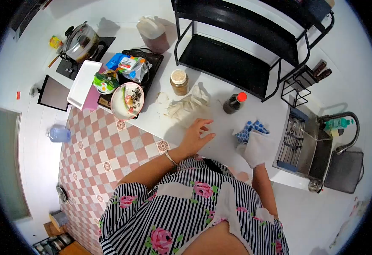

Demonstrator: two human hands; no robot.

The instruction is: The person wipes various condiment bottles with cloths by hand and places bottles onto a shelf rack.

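Note:
My left hand (197,137), bare with a bracelet at the wrist, is held over the white counter's front edge, fingers apart and holding nothing. Just beyond its fingertips lies a crumpled off-white cloth (190,105). My right hand (255,148) is covered by a white glove or cloth and grips a blue-and-white patterned cloth (251,129) above the counter. Its fingers are mostly hidden. A dark bottle with a red cap (234,103) stands between and beyond the hands. Behind the crumpled cloth is a brown jar with a pale lid (179,82).
A black rack (226,63) stands at the back. On the left are a bowl with food scraps (120,102), bagged packages (131,66), a white tray (84,85) and a glass-lidded pot (80,42). The sink (315,148) and knife holder (302,80) are right.

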